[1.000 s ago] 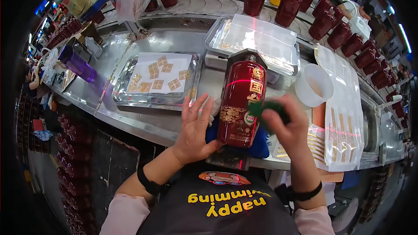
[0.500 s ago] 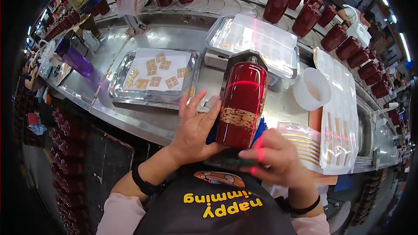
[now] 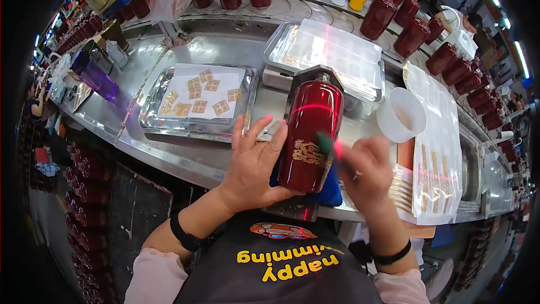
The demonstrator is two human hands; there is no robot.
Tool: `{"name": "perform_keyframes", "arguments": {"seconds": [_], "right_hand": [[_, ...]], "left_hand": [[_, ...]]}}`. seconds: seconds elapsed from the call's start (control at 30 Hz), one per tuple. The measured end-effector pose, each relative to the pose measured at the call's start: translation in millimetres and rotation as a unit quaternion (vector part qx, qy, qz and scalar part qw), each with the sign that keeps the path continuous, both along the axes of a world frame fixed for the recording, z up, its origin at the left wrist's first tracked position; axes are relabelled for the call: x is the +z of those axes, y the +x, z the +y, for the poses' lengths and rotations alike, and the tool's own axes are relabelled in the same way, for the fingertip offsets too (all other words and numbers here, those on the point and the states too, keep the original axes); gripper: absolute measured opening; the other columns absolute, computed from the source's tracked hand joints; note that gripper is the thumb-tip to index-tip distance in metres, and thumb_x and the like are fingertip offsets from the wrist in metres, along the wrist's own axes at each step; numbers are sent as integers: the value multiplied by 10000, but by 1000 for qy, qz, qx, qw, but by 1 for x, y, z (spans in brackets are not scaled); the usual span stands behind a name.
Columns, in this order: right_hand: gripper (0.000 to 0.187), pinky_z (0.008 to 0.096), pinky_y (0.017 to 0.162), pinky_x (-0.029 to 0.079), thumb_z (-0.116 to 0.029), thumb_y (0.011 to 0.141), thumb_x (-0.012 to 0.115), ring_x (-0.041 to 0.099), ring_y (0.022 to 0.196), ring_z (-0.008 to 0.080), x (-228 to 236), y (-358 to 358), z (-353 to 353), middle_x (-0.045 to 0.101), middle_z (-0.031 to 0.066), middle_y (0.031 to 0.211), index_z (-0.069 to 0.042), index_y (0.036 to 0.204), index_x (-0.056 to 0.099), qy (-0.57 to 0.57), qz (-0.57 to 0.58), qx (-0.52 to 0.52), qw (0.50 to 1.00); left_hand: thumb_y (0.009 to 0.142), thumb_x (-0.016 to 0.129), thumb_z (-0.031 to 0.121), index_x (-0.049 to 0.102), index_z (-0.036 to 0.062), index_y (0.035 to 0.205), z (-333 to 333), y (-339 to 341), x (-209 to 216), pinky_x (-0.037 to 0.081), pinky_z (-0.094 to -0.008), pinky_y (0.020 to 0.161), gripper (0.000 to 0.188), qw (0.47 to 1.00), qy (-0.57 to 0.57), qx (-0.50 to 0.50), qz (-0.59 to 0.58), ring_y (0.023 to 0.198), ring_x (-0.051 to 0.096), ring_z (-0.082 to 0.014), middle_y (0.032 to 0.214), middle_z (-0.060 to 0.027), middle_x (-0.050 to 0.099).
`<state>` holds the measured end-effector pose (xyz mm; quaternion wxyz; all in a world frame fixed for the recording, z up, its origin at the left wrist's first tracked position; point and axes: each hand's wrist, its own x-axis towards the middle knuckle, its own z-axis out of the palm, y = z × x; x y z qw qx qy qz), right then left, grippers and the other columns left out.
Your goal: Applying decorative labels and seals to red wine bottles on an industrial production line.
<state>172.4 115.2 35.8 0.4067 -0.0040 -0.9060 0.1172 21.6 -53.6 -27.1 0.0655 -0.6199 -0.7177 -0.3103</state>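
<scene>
A glossy dark red bottle (image 3: 313, 118) lies tilted in a black angular holder, its neck pointing away from me. A gold ornament (image 3: 309, 152) sits on its lower part. My left hand (image 3: 250, 163) steadies the bottle's left side, index finger along it and thumb by its base; the other fingers stand apart. Something whitish (image 3: 265, 136) shows among those fingers, too unclear to name. Closed and blurred by motion, my right hand (image 3: 368, 171) is at the bottle's right side. A flat green tool (image 3: 324, 143) sticks out of it against the ornament's right edge.
Left stands a metal tray (image 3: 154, 125) with gold square pieces on white paper. Behind the bottle is another tray (image 3: 275, 50) under translucent sheets. To the right are a white cup (image 3: 400, 115) and sheets of gold strips (image 3: 436, 163). More red bottles (image 3: 379, 16) stand along the conveyor.
My right hand has risen from below the bottle's base to its side, bringing the green tool onto the ornament. Bottles on the conveyor have shifted right. My left hand stays nearly still.
</scene>
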Motion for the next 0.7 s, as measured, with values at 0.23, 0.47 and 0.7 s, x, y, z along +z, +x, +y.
{"name": "perform_keyframes", "arguments": {"seconds": [0.23, 0.47, 0.7], "right_hand": [[468, 323, 590, 430, -5, 607, 794, 543, 697, 216, -19, 31, -3, 527, 50, 774, -100, 1053, 690, -207, -87, -79, 971], [233, 331, 624, 458, -63, 736, 739, 586, 744, 252, -8, 19, -4, 572, 84, 801, -45, 957, 668, -316, -159, 143, 924], [249, 270, 542, 415, -37, 734, 745, 561, 645, 191, -12, 25, -3, 571, 82, 780, -36, 963, 647, -194, -114, 155, 962]], "left_hand": [[692, 748, 560, 376, -67, 1389, 5, 2, 0, 102, -624, 1103, 1009, 999, 36, 2, 0, 1298, 394, -352, 1058, -160, 622], [694, 743, 576, 377, -83, 1381, 7, 4, -1, 103, -612, 1108, 1020, 999, 41, -2, -13, 1277, 418, -347, 1012, -159, 628], [702, 723, 585, 384, -77, 1376, 5, 2, 6, 100, -633, 1097, 1004, 1000, 26, -1, 10, 1270, 420, -344, 1032, -150, 625]]}}
